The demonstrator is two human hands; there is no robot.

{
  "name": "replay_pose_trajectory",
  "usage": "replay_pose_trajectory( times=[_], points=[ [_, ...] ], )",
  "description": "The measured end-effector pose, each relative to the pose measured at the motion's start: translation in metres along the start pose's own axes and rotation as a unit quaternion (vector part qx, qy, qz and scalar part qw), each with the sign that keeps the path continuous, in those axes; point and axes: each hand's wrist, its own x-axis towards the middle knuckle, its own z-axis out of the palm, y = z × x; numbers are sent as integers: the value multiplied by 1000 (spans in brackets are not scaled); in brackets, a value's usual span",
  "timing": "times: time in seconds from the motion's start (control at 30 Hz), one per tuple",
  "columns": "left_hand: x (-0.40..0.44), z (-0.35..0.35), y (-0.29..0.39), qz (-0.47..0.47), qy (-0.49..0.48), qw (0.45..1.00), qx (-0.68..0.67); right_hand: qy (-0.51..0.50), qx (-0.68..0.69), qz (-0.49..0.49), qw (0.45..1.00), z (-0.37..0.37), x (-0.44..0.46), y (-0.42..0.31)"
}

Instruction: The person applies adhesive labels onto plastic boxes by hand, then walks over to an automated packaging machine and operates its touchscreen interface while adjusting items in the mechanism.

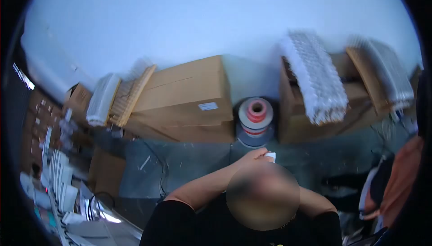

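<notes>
My left hand (258, 154) is in front of my chest, its fingers closed on a small white piece (271, 157) that looks like paper or a label. The blur makes its exact kind unclear. A round blurred patch covers the area just below. My right forearm (315, 202) runs in behind that patch, so my right hand and anything in it are hidden. Beyond my left hand stand stacked rolls (255, 111) with red and white bands and a dark hollow core.
Large cardboard boxes (180, 97) stand along the wall. White wrapped bundles (315, 79) lie on the right box (292, 124); more bundles (102, 100) lean at left. White equipment (63, 178) stands at left. A person in an orange and dark garment (400, 183) is at right. A cable (163, 169) crosses the floor.
</notes>
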Motion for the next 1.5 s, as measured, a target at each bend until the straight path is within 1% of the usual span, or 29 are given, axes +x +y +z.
replay_pose_trajectory(
  times=[0.13,0.17,0.2,0.27,0.33,0.43,0.47,0.53,0.57,0.6,0.67,0.73,0.8,0.83,0.87,0.93,0.97,1.0,1.07,1.1,1.2,1.23,1.27,1.3,1.33,1.37,1.4,1.43,1.5],
  points=[
    [-1,-40,-6,-5,57,994,-96,-44,67,-51,995,13,44,37],
    [-4,-50,-15,7,91,989,-115,-67,86,-78,991,17,56,44],
    [-8,-58,-27,12,124,979,-164,-104,106,-93,985,22,67,50],
    [-15,-74,-45,29,184,949,-254,-170,139,-125,967,36,93,64],
    [-30,-84,-50,22,249,919,-304,-213,186,-172,944,58,116,79],
    [-58,-105,-54,58,372,837,-398,-266,257,-220,903,106,145,87],
    [-69,-114,-57,65,389,826,-403,-276,281,-244,886,123,156,86],
    [-92,-133,-65,81,461,772,-430,-289,322,-291,853,159,183,83],
    [-105,-145,-69,89,494,745,-440,-289,329,-305,846,178,199,81],
    [-118,-159,-75,93,506,739,-434,-289,355,-323,828,198,213,75],
    [-147,-185,-87,112,562,713,-403,-286,405,-348,795,234,242,61],
    [-177,-210,-90,116,593,699,-383,-291,416,-357,784,262,276,46],
    [-207,-237,-87,130,618,666,-398,-310,426,-371,765,290,311,33],
    [-221,-252,-87,138,630,650,-403,-303,429,-376,763,306,328,28],
    [-233,-264,-92,137,636,648,-396,-308,444,-353,764,324,340,23],
    [-250,-286,-119,163,651,608,-425,-320,471,-303,764,362,367,18],
    [-258,-296,-135,177,657,586,-441,-319,474,-307,761,381,383,18],
    [-268,-304,-152,179,662,581,-439,-342,468,-256,774,402,397,18],
    [-286,-312,-183,1,688,544,-481,-393,451,-156,786,444,421,18],
    [-288,-311,-192,5,695,529,-487,-404,455,-165,776,463,429,14],
    [-306,-320,-204,4,781,392,-486,-475,367,-222,768,524,468,-13],
    [-312,-321,-197,2,790,376,-484,-478,378,-232,758,548,475,-27],
    [-311,-320,-186,50,788,362,-495,-524,339,-242,743,574,477,-40],
    [-315,-324,-184,100,783,351,-503,-565,295,-252,728,600,481,-50],
    [-326,-324,-198,101,788,344,-500,-604,247,-261,712,628,485,-59],
    [-335,-321,-218,14,791,371,-486,-603,250,-268,709,654,492,-69],
    [-348,-327,-226,-72,787,393,-470,-643,208,-264,688,681,498,-77],
    [-359,-331,-238,-71,790,384,-472,-683,165,-260,663,707,499,-84],
    [-386,-318,-237,-10,764,373,-526,-733,64,-230,637,762,510,-99]
  ],
)
